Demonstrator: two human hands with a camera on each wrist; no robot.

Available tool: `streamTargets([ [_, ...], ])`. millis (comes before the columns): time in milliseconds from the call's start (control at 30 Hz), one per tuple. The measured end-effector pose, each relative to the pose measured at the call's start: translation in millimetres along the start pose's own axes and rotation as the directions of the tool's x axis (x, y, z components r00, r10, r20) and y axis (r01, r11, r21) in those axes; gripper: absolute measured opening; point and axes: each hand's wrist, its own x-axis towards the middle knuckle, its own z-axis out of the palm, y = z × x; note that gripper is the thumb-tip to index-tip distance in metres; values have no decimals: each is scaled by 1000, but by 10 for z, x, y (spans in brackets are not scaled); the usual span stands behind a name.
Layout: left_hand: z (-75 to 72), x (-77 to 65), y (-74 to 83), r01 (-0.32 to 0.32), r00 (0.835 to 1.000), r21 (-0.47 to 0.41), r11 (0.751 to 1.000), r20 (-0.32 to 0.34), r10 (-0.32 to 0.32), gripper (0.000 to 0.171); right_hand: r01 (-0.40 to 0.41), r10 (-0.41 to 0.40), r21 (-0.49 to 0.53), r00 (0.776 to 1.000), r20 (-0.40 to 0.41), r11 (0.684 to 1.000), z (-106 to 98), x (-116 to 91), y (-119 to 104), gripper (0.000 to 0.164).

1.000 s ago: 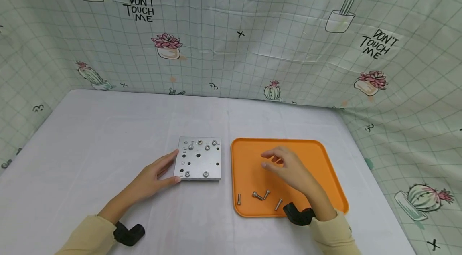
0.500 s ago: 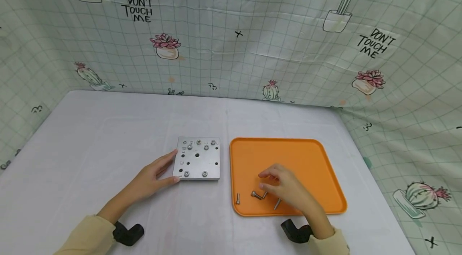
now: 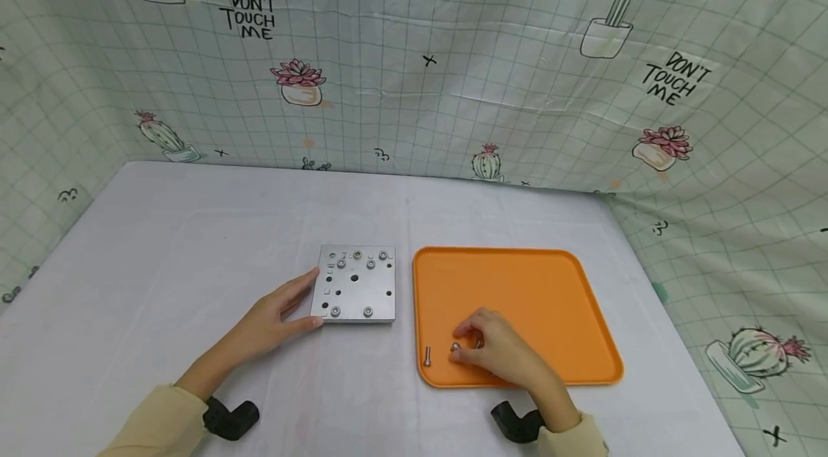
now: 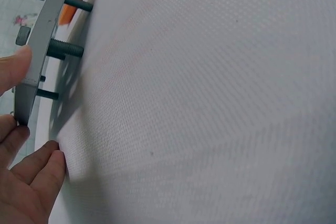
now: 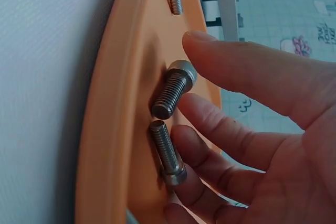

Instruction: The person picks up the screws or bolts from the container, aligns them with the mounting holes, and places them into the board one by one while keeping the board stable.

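Note:
A silver metal plate (image 3: 354,288) with holes and several socket-head screws stands left of the orange tray (image 3: 517,263). Screw shanks (image 4: 66,48) stick out of its underside in the left wrist view. My left hand (image 3: 274,320) holds the plate's left edge, thumb at the near corner, fingers farther up. Over the tray's near left part, my right hand (image 3: 501,353) has thumb and index finger on either side of a thick screw (image 5: 172,88); a firm pinch does not show. A thinner screw (image 5: 168,153) lies beside its other fingers. Another screw (image 3: 427,356) lies by the tray's left wall.
A white cloth (image 3: 259,220) covers the table. Behind and at the sides hangs a curtain (image 3: 414,83) with a grid and cactus print. The tray's raised rim runs between the screws and the plate.
My right hand has come down and toward me, from above the tray's middle to the screws at its near side. The left hand and plate have stayed in place.

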Motion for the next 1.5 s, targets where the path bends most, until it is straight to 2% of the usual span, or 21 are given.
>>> streamTargets([
  [233, -1, -17, -2, -9, 1000, -16, 1000, 3, 9, 77, -21, 20, -49, 1000, -21, 999, 49, 17, -4, 26],
  [633, 13, -13, -25, 5, 1000, -17, 1000, 3, -5, 78, -13, 6, -116, 998, -63, 993, 92, 28, -20, 22],
  [1100, 16, -22, 24, 10, 1000, -22, 1000, -2, -10, 77, -44, 38, -115, 998, -51, 992, 66, 39, -67, 19],
  [1500, 23, -18, -24, 9, 1000, -22, 1000, -5, -9, 78, -44, 37, -98, 996, -77, 994, -66, 180, -272, 14],
])
